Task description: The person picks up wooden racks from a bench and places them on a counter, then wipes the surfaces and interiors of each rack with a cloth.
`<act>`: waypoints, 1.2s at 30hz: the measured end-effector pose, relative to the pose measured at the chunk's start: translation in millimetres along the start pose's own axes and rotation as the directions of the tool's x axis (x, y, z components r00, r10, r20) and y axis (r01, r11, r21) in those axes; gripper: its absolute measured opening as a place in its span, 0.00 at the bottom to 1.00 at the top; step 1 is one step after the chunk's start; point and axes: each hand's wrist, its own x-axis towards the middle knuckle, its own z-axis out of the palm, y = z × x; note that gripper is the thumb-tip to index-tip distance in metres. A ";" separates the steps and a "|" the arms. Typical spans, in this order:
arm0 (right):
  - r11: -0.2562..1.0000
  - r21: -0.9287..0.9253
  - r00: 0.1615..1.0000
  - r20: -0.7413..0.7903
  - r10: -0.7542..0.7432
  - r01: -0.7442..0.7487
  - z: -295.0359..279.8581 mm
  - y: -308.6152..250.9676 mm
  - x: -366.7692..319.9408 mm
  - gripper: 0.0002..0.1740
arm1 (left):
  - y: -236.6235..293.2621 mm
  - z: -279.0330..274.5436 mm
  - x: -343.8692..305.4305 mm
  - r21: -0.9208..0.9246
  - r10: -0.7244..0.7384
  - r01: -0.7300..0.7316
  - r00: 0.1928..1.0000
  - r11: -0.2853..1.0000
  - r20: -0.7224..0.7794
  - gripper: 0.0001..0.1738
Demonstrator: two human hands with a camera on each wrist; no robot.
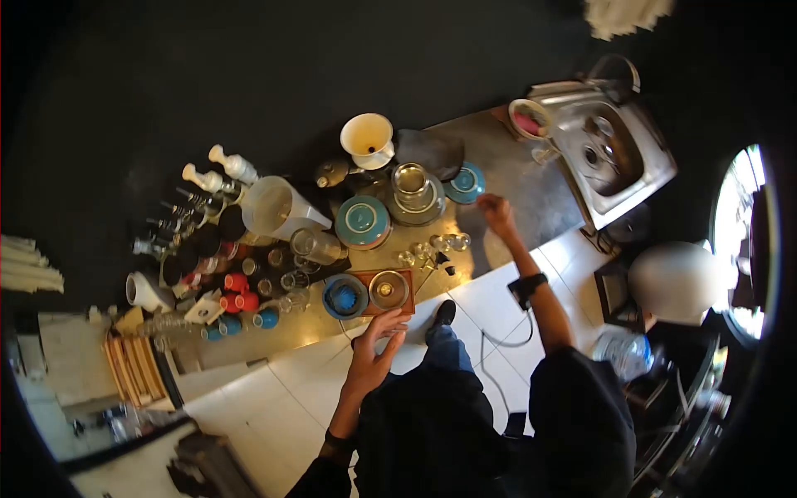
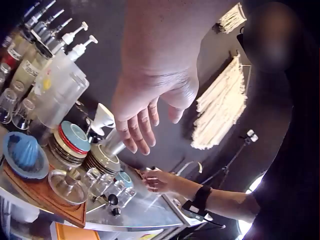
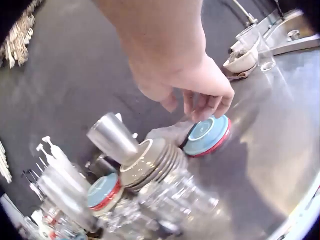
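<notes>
Metal counter [image 3: 270, 165], blue plates [image 3: 207, 136], glasses [image 3: 172, 197].

The tabletop [image 1: 540, 195] is smooth, glossy metal with blurry reflections. The sink [image 1: 614, 166] at the upper right of the head view is shiny metal. At the lower left of the left-wrist view, the reamer [image 2: 25, 152] looks like smooth plastic, and the tray [image 2: 45, 197] is reddish wood. The stacked saucers [image 3: 205, 135] look glazed and glossy; the wall [image 3: 80, 65] looks matt.
</notes>
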 end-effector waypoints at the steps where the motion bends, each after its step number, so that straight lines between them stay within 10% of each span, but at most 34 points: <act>1: 0.998 -0.033 0.999 0.008 -0.043 0.044 10.3 44.8 32.7 0.10 | -3.4 6.3 -1.9 -0.011 -0.050 0.050 0.997 0.999 -0.056 0.20; 4: 0.902 -0.350 0.961 0.017 0.276 -0.253 33.7 42.6 104.7 0.23 | -13.4 24.7 -6.6 -0.046 -0.123 0.117 0.978 0.992 -0.171 0.20; 8: 0.763 -0.566 0.942 -0.081 0.326 -0.313 62.3 38.3 143.9 0.27 | -14.4 51.2 -1.4 -0.055 -0.175 0.167 0.961 0.984 -0.215 0.20; 12: 0.835 -0.304 0.888 -0.122 0.443 -0.458 60.5 40.1 169.3 0.25 | -6.2 63.2 3.5 -0.016 -0.178 0.178 0.969 0.984 -0.173 0.20; 15: 0.958 0.203 0.944 -0.222 0.245 -0.201 32.3 22.9 186.2 0.16 | -0.1 62.9 -0.2 -0.026 -0.111 0.108 0.974 0.994 -0.196 0.20; 18: 0.863 0.505 0.964 -0.239 0.114 0.023 -24.1 -57.3 183.5 0.10 | 4.1 55.8 -11.9 -0.050 -0.080 0.072 0.977 0.996 -0.198 0.20; 20: 0.456 0.889 0.969 -0.072 0.235 -0.044 -52.3 -144.9 145.3 0.10 | 6.3 48.3 -26.9 -0.037 -0.040 0.033 0.977 0.999 -0.209 0.20; 25: 0.730 0.623 0.956 -0.111 -0.273 0.281 -49.5 -310.2 -13.7 0.17 | -5.8 21.5 -82.6 -0.284 0.027 -0.118 0.952 0.951 -0.303 0.24; 26: 0.923 0.384 0.956 0.255 -0.143 0.036 -57.4 -345.7 -53.3 0.25 | 3.9 16.0 -95.7 -0.337 0.043 -0.181 0.924 0.924 -0.380 0.24; 27: 0.797 0.298 0.732 0.318 -0.602 0.526 -35.5 -317.4 -86.3 0.23 | 5.2 5.2 -108.5 -0.457 0.046 -0.259 0.904 0.851 -0.426 0.24; 28: 0.874 0.464 0.688 0.681 -0.250 -0.143 -31.5 -389.7 -148.7 0.16 | -0.3 -2.2 -126.2 -0.564 0.042 -0.347 0.875 0.749 -0.482 0.25; 29: 0.861 0.467 0.462 0.730 -0.504 0.201 -16.2 -416.5 -190.3 0.13 | -24.3 -8.5 -144.8 -0.577 0.069 -0.426 0.841 0.697 -0.537 0.26; 30: 0.927 0.345 0.133 0.922 -0.364 0.147 -0.3 -435.0 -223.6 0.13 | -47.0 -18.4 -164.8 -0.576 0.098 -0.502 0.802 0.645 -0.589 0.27; 31: 0.851 0.522 -0.008 0.852 -0.523 0.050 20.4 -447.1 -264.1 0.12 | -52.6 -23.9 -194.6 -0.649 -0.136 -0.367 0.796 0.666 -0.589 0.35; 32: 0.823 0.569 -0.071 0.820 -0.567 -0.002 42.7 -447.6 -301.6 0.11 | -18.4 -37.7 -220.7 -0.658 0.115 -0.431 0.877 0.618 -0.467 0.37; 34: 0.850 0.522 -0.109 0.843 -0.527 -0.075 74.4 -457.3 -345.4 0.10 | -3.8 -57.5 -255.7 -0.634 0.073 -0.648 0.721 0.422 -0.689 0.35; 36: 0.837 0.495 -0.020 0.858 -0.513 -0.233 97.8 -477.9 -380.3 0.09 | -20.1 -75.4 -299.8 -0.547 -0.050 -0.674 0.608 0.496 -0.793 0.34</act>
